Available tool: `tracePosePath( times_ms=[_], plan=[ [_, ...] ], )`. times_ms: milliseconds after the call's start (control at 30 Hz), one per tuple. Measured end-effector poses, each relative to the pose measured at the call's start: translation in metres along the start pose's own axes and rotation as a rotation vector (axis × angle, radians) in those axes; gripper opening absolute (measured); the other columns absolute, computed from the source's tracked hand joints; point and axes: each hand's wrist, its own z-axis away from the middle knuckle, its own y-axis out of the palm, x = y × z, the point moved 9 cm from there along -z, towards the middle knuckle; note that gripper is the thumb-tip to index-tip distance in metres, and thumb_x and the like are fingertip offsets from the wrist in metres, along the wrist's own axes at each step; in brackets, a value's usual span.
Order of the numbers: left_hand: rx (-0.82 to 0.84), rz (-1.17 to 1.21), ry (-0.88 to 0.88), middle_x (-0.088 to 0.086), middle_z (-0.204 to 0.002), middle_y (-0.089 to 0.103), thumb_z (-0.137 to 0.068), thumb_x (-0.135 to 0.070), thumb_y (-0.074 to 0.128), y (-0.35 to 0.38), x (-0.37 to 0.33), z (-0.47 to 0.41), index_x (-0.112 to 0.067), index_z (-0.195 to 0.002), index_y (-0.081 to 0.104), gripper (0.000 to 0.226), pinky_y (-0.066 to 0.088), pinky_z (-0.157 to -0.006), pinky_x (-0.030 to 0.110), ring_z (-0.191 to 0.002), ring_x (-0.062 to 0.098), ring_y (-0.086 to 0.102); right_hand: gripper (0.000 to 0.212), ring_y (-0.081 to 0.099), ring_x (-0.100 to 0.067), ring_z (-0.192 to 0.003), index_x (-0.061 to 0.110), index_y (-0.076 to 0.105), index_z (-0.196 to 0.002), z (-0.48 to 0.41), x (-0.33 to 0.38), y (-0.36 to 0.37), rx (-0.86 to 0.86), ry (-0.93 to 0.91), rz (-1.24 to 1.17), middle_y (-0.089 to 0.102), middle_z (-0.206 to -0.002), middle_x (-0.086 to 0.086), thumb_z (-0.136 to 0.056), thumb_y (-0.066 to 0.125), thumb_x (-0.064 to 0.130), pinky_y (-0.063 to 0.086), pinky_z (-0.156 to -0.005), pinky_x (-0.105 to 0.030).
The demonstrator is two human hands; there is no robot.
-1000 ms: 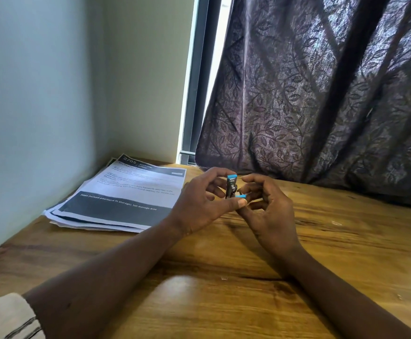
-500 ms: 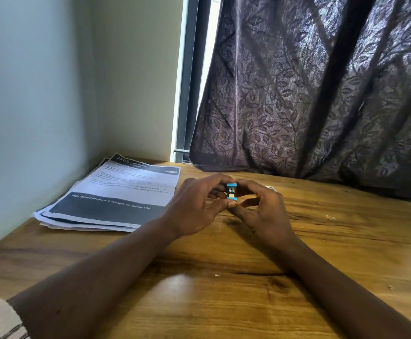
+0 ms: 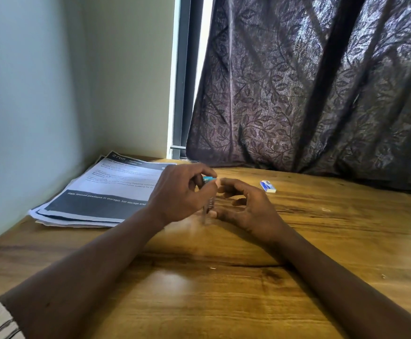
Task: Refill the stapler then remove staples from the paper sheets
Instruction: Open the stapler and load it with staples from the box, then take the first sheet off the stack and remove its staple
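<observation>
A small stapler (image 3: 208, 192) with a blue top and a metal body stands upright just above the wooden table (image 3: 224, 302), blurred by motion. My left hand (image 3: 182, 192) grips it from the left, fingers wrapped over its upper part. From the right, my right hand (image 3: 246, 206) pinches it, thumb at the blue top and a fingertip at the metal lower end. A stack of printed paper sheets (image 3: 101, 192) lies to the left, by the wall. A small blue and white staple box (image 3: 268, 186) lies on the table right of my right hand.
A dark patterned curtain (image 3: 309, 94) hangs along the table's far edge. Pale walls (image 3: 28, 106) close off the left side and far corner. A tiny loose staple (image 3: 213, 267) lies on the table between my forearms.
Both hands have lowered the stapler toward the table. Its metal part now hangs lower and blurs. The staple box, hidden before, has come into view on the right.
</observation>
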Motion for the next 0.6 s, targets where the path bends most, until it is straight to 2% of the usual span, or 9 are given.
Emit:
tracePosePath(
  times_ms=[67, 100, 200, 267, 367, 467, 533, 600],
  plan=[
    [0.04, -0.046, -0.052, -0.016, -0.054, 0.055, -0.088, -0.036, 0.07, -0.004, 0.004, -0.002, -0.021, -0.095, 0.078, 0.019, 0.033, -0.051, 0.01, -0.051, 0.005, 0.053, 0.065, 0.061, 0.0, -0.114, 0.032, 0.062, -0.133, 0.001, -0.001, 0.008, 0.047, -0.009, 0.06, 0.068, -0.12, 0.014, -0.075, 0.08, 0.058, 0.053, -0.098, -0.036],
    [0.087, -0.062, -0.09, -0.016, -0.049, 0.051, -0.088, -0.033, 0.072, -0.004, 0.007, -0.002, -0.02, -0.094, 0.077, 0.015, 0.031, -0.05, 0.01, -0.05, 0.003, 0.051, 0.062, 0.06, 0.0, -0.114, 0.033, 0.062, -0.133, 0.002, -0.001, 0.012, 0.07, -0.011, 0.082, 0.067, -0.122, 0.015, -0.08, 0.073, 0.062, 0.054, -0.098, -0.036],
    [0.315, -0.066, -0.209, -0.02, -0.042, 0.052, -0.087, -0.03, 0.074, 0.006, 0.014, 0.005, -0.021, -0.095, 0.071, 0.013, 0.03, -0.048, 0.015, -0.041, -0.001, 0.048, 0.05, 0.059, 0.001, -0.115, 0.028, 0.06, -0.136, 0.003, -0.001, 0.019, 0.111, -0.01, 0.102, 0.064, -0.125, 0.012, -0.095, 0.059, 0.056, 0.054, -0.099, -0.035],
    [0.476, -0.079, -0.271, -0.017, -0.046, 0.054, -0.087, -0.036, 0.074, 0.015, 0.016, 0.016, -0.023, -0.101, 0.069, 0.019, 0.031, -0.048, 0.015, -0.041, -0.002, 0.05, 0.043, 0.059, -0.002, -0.113, 0.025, 0.061, -0.135, 0.003, -0.001, 0.021, 0.115, -0.02, 0.151, 0.064, -0.124, 0.009, -0.098, 0.06, 0.047, 0.054, -0.099, -0.036],
    [0.618, -0.21, -0.291, -0.021, -0.071, 0.051, -0.086, -0.04, 0.072, 0.025, 0.02, 0.031, -0.028, -0.11, 0.07, 0.027, 0.04, -0.063, 0.025, -0.064, 0.0, 0.054, 0.039, 0.057, -0.009, -0.114, 0.027, 0.062, -0.131, 0.002, -0.005, 0.023, 0.133, -0.023, 0.252, 0.063, -0.123, 0.009, -0.096, 0.062, 0.045, 0.051, -0.099, -0.041],
    [0.67, -0.272, -0.31, -0.022, -0.077, 0.053, -0.082, -0.055, 0.073, 0.028, 0.025, 0.039, -0.033, -0.114, 0.069, 0.039, 0.046, -0.077, 0.03, -0.077, 0.006, 0.058, 0.048, 0.054, -0.013, -0.118, 0.027, 0.063, -0.131, 0.002, -0.005, 0.027, 0.166, -0.021, 0.324, 0.062, -0.124, 0.007, -0.09, 0.056, 0.053, 0.048, -0.101, -0.041],
    [0.668, -0.187, -0.373, -0.019, -0.084, 0.059, -0.078, -0.072, 0.067, 0.024, 0.03, 0.04, -0.034, -0.112, 0.07, 0.051, 0.046, -0.076, 0.03, -0.082, 0.006, 0.061, 0.055, 0.051, -0.015, -0.121, 0.025, 0.064, -0.13, 0.004, -0.004, 0.034, 0.195, -0.027, 0.394, 0.06, -0.127, 0.005, -0.088, 0.051, 0.058, 0.046, -0.103, -0.041],
    [0.562, -0.176, -0.402, -0.013, -0.093, 0.067, -0.08, -0.077, 0.059, 0.007, 0.039, 0.031, -0.035, -0.11, 0.071, 0.052, 0.046, -0.075, 0.03, -0.085, 0.007, 0.063, 0.05, 0.048, -0.014, -0.123, 0.026, 0.064, -0.129, 0.004, -0.005, 0.038, 0.215, -0.036, 0.463, 0.058, -0.131, 0.005, -0.094, 0.051, 0.059, 0.044, -0.104, -0.04]
  ],
)
